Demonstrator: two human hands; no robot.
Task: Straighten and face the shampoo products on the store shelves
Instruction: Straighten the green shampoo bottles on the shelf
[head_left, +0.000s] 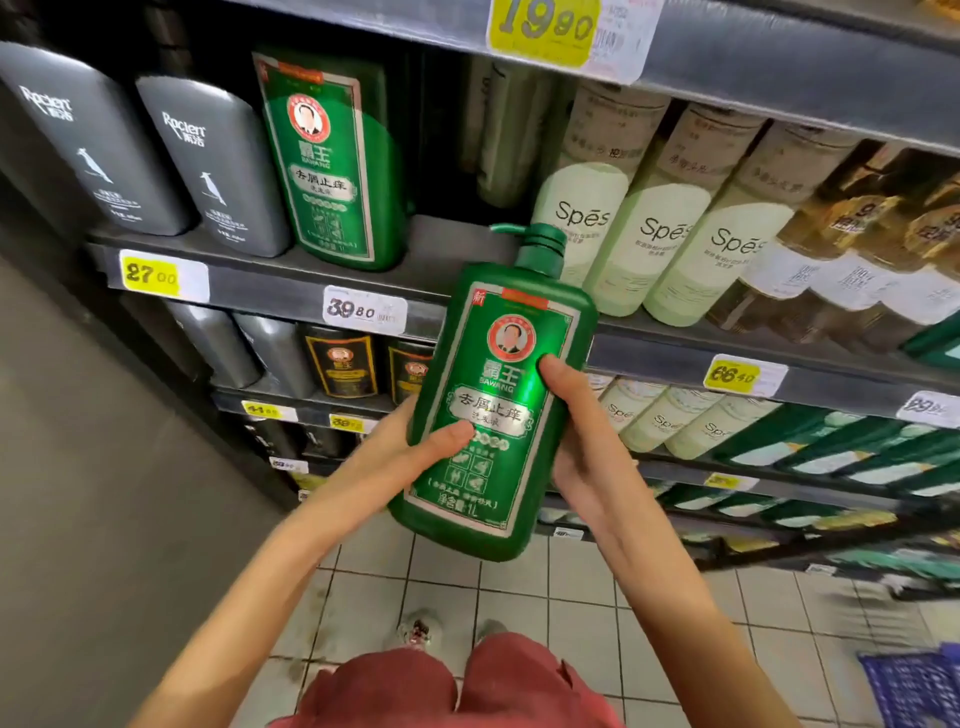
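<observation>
We are partway through this section, as far as we can judge. On the shelf (291, 283) the grey bottles (208, 166) and the pale Spēs bottles (670, 228) show their labels to the aisle. So does a matching green bottle (327, 161), which stands above the price tag (363, 310). Between that bottle and the Spēs row is an open slot (447, 241), and this looks like the place for the one we carry. The lower shelves are too blurred to tell whether they need work.

The green shampoo bottle (493, 410) is off the shelf, in the air in front of its edge and over the floor tiles. It is roughly upright, its pump top tipped slightly to the right and its front label turned towards us. It is not yet set down or faced.

Both arms reach forward and up. Our left hand (415, 447) grips the bottle's left side, the thumb lying across the lower label. Our right hand (576, 441) wraps the right side, the thumb pressed on the label's edge higher up. The remaining fingers are hidden behind the bottle.
</observation>
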